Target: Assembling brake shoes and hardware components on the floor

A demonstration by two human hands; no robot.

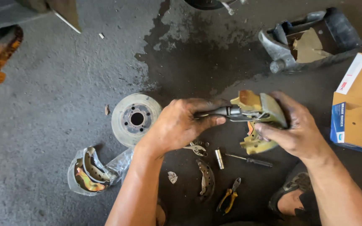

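Over a stained concrete floor, the person holds a pair of yellowish brake shoes up at the middle right of the scene. The right hand is closed around their curved backs, seemingly to steady them, while the left hand has its fingers pinched shut on a dark coiled spring piece that runs into the shoes, as if to keep it stretched in line with them. On the floor just beneath lie a worn brake shoe, a small metal cylinder, a thin screwdriver and yellow-handled pliers, all within easy reach. Left of the hands a brake disc lies flat. Nearer left, a clear plastic bag holds another shoe set. At the right edge an opened cardboard box stands, contents hidden.
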